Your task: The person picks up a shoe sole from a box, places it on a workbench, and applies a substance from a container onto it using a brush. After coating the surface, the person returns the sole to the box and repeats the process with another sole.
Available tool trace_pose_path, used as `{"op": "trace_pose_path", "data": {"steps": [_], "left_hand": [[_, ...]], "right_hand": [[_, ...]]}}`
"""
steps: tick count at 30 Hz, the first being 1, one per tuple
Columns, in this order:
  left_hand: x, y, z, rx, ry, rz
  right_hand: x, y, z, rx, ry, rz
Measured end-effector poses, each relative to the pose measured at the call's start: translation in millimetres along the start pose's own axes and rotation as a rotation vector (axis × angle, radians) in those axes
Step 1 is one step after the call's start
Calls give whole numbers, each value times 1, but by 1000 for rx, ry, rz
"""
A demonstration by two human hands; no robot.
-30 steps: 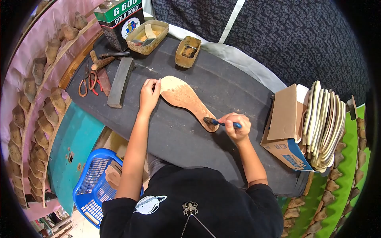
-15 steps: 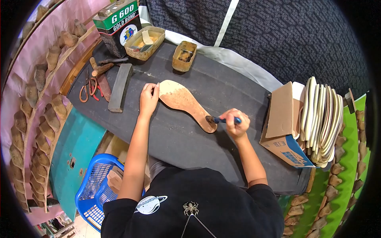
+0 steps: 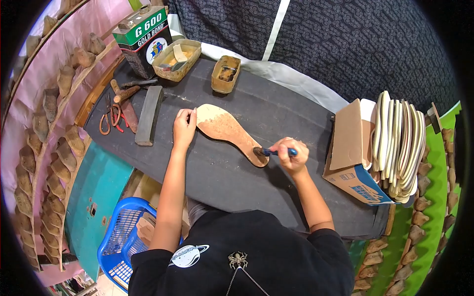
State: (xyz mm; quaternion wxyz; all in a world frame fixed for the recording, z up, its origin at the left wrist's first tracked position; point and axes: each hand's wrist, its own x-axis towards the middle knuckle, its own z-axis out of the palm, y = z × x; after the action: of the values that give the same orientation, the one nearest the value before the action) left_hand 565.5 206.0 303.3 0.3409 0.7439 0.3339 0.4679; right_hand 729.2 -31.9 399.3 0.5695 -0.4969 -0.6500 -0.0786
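Note:
A tan shoe sole piece (image 3: 223,127) lies flat on the dark worktable, its wide end to the left and its narrow end to the lower right. At the wide end, my left hand (image 3: 184,129) grips the edge with curled fingers. My right hand (image 3: 292,154) is closed round the blue handle of a brush (image 3: 269,152). The dark bristles touch the sole near its narrow end. Most of the sole's surface looks darker and coated, while the tip of the wide end is paler.
Behind the sole stand a small glue-stained tub (image 3: 226,74), a larger tub (image 3: 177,60) and a G 600 can (image 3: 143,42). A grey block (image 3: 149,116), hammer (image 3: 123,93) and pliers (image 3: 116,116) lie left. A carton (image 3: 348,148) with stacked soles (image 3: 399,143) stands right.
The brush tip has shifted slightly left on the sole's narrow end, with my right hand following. My left hand stays at the wide end. The whole view has shifted a little.

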Motion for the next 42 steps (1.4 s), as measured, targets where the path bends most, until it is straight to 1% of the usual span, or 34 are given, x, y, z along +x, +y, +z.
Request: {"op": "trace_pose_path", "data": {"steps": [1,5,7,8,10,11,13,14,16,18,23,24,26,27,28,31,32,35,40,42], "left_hand": [[0,-1,0,-5,5,6],[0,0,-1,-13,2,-27],[0,0,-1,11,-16,-2],[0,0,-1,9,-16,-2],[1,1,-1,-30,-7,-43],[1,2,-1,-29,-5,-39],[2,2,-3,-129,23,-133],[2,-1,-3,-126,29,-124],[4,-9,-3,-627,8,-344],[5,2,-10,-772,-20,-422],[6,0,-14,-916,16,-513],[7,0,-15,-926,21,-519],[7,4,-16,-937,41,-551],[7,7,-16,-952,45,-553],[6,9,-18,-967,47,-557],[7,9,-20,-991,14,-581],[7,10,-21,-1010,0,-580],[7,11,-22,-1016,-21,-601],[9,3,-19,-1092,-6,-600],[9,5,-22,-1091,-4,-606]], "right_hand": [[1,0,3,-16,-54,-23],[-11,-2,-5,-56,-99,-1],[-10,-6,-12,-63,-200,95],[-6,-7,-14,-64,-200,95],[5,-4,-16,-45,-131,279],[11,1,-13,83,-3,361],[32,16,-8,301,201,534],[46,24,0,449,354,633],[65,54,13,723,439,572],[81,79,35,778,524,543],[109,129,82,622,422,501],[111,141,91,629,444,493],[110,165,103,614,387,497],[110,169,107,617,378,537],[108,173,110,626,376,528],[102,181,115,630,357,608],[102,176,114,633,354,603],[102,164,104,633,287,688],[100,151,91,688,265,754],[101,141,83,574,285,749]]}}
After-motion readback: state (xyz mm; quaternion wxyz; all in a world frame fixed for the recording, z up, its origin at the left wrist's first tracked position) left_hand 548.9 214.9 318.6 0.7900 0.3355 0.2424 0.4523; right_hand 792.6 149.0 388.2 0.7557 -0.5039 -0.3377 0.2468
